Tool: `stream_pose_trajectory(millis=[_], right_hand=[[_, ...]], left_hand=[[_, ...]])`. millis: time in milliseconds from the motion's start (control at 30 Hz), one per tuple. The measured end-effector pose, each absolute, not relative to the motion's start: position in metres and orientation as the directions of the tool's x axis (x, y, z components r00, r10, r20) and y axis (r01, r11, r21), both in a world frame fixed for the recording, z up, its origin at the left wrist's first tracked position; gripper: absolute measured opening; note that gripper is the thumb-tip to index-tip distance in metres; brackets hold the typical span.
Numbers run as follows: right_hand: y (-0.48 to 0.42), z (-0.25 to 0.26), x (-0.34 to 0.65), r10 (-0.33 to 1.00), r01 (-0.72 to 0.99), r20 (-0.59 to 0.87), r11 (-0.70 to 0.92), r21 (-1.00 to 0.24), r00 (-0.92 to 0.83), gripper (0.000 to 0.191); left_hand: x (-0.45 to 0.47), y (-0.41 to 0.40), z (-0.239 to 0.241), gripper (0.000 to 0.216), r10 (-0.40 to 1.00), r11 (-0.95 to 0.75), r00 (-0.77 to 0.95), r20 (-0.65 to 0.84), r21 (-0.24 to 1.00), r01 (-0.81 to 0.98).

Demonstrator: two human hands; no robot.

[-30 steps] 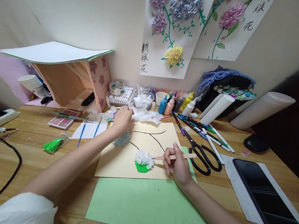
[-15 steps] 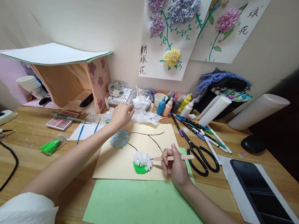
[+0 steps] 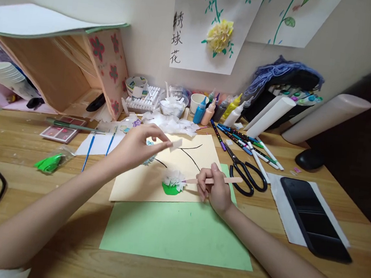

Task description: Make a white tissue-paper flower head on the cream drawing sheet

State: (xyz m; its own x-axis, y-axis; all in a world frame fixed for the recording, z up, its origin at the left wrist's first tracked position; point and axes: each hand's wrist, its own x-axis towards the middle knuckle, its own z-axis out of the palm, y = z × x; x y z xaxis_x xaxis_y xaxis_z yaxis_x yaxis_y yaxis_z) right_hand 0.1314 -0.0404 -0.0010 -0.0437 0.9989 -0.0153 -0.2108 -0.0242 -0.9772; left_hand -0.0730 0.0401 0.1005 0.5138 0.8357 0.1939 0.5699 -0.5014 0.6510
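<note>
My left hand point(image 3: 140, 147) has come back toward me from the heap of white paper point(image 3: 170, 123), and it now hangs over the cream sheet point(image 3: 144, 188) with a white scrap point(image 3: 176, 145) in its grip. My view has dipped too, so the pictures on the wall sit higher. Taking the white flower point(image 3: 172, 177) as the middle of a clock, with twelve pointing away from me, my left hand is at ten and the scrap at twelve, above the sheet. My left thumb and fingers are pinched together on the scrap's near end. My right hand point(image 3: 215, 188), at three, keeps its fingers curled closed around a flat stick point(image 3: 234, 180), whose tip reaches the flower's three o'clock edge; whether it touches, I can't tell. The flower lies on a green patch point(image 3: 170, 190) that shows at six. Under my left hand, at ten, a blue flower point(image 3: 150, 159) is partly hidden. A green sheet point(image 3: 176, 234) lies at six on the table point(image 3: 73, 250), partly beneath the cream one. Scissors point(image 3: 246, 175) lie at three, beyond my right hand.
</note>
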Motion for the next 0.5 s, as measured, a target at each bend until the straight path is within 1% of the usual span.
stream_pose_trajectory(millis=[100,200,267,333,500], right_hand=[[-0.046,-0.001,0.131,0.991,-0.096,-0.003,-0.016,-0.995,-0.137,0.063],[-0.05,-0.003,0.13,0.975,0.012,0.002,0.005,-1.0,-0.224,0.059],[-0.051,-0.004,0.129,0.967,0.061,0.021,0.038,-0.997,-0.253,0.054],[-0.051,-0.005,0.129,0.968,0.088,0.037,0.06,-0.994,-0.247,0.052],[-0.051,-0.005,0.129,0.981,0.088,0.05,0.067,-0.994,-0.189,0.05]], left_hand=[[-0.075,0.011,0.098,0.014,0.795,-0.445,0.601,0.077,0.748,0.492],[-0.076,-0.011,0.082,0.009,0.75,-0.399,0.661,-0.019,0.784,0.475],[-0.076,-0.02,0.068,0.008,0.75,-0.408,0.661,-0.036,0.761,0.504],[-0.075,-0.025,0.056,0.008,0.763,-0.441,0.646,-0.029,0.707,0.552],[-0.069,-0.029,0.04,0.011,0.797,-0.509,0.603,0.033,0.573,0.642]])
